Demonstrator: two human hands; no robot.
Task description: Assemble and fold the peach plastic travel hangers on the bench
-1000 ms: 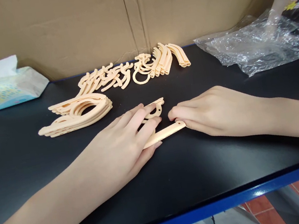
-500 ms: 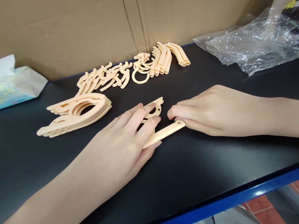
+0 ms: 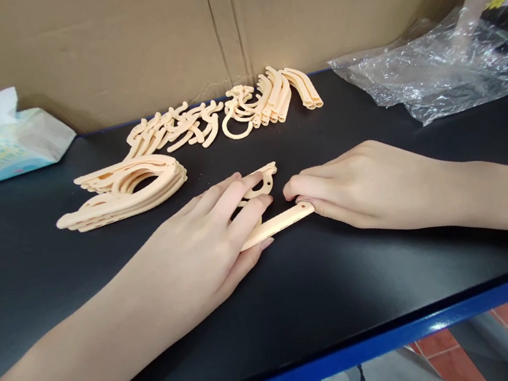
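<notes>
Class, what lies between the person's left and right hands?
In the head view, a peach plastic bar spans from the left hand to the right hand; beyond it, a curved peach piece pokes out from under the left hand.

We have open black tabletop nearest us, our left forearm barring its left side. Between our left hand and right hand, the pale strip blocks passage. Beyond, a lane reaches the loose pieces; the stack crowds its left, the plastic bag its right, and cardboard closes the back.
</notes>
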